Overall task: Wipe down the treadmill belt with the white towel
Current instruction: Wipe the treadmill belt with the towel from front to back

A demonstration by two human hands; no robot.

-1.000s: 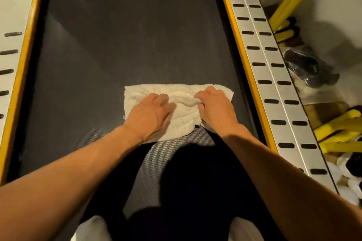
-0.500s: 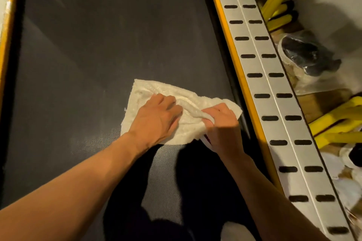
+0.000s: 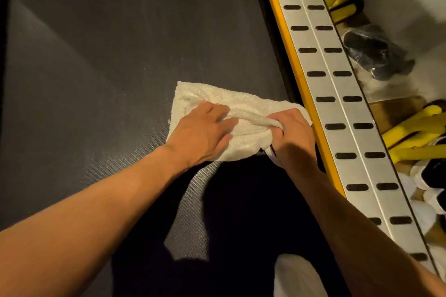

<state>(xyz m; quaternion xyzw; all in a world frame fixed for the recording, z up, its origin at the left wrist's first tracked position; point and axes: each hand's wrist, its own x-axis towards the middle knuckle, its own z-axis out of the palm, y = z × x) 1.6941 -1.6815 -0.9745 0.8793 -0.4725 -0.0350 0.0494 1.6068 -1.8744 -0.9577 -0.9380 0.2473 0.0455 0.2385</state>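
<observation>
The white towel (image 3: 217, 101) lies crumpled on the dark grey treadmill belt (image 3: 108, 60), close to the belt's right edge. My left hand (image 3: 202, 132) presses flat on the towel's left half, fingers spread over the cloth. My right hand (image 3: 292, 135) is closed around a bunched fold at the towel's right end, right beside the yellow edge strip. The towel's lower right corner is hidden under my right hand.
A yellow strip (image 3: 299, 60) and a slotted silver side rail (image 3: 337, 84) run along the belt's right side. Beyond the rail lie yellow bars (image 3: 415, 132), a black item in a plastic bag (image 3: 371, 53) and shoes. My shadow covers the near belt.
Both hands have slid the towel to the right across the belt, up to the yellow strip. The towel has turned slightly and bunched more under my right hand.
</observation>
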